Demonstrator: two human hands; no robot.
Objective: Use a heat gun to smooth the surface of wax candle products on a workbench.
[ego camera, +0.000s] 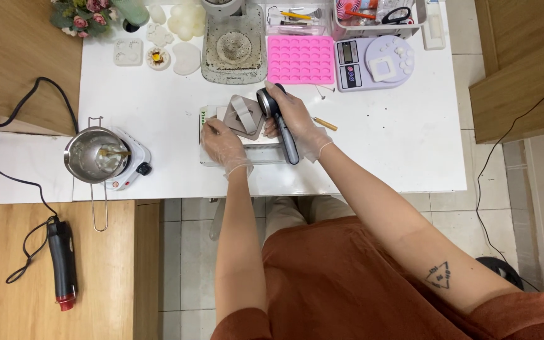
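A grey handheld tool (279, 123) lies angled over a grey diamond-shaped mould (244, 116) on the white table

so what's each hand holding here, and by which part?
Right hand: the grey handheld tool, grip around its upper handle just below the round head. Left hand: rests on the clear tray beside the grey mould; any hold can't be told.

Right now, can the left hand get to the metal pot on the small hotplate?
Probably yes: the left hand rests on the tray, and only bare white table lies between it and the metal pot.
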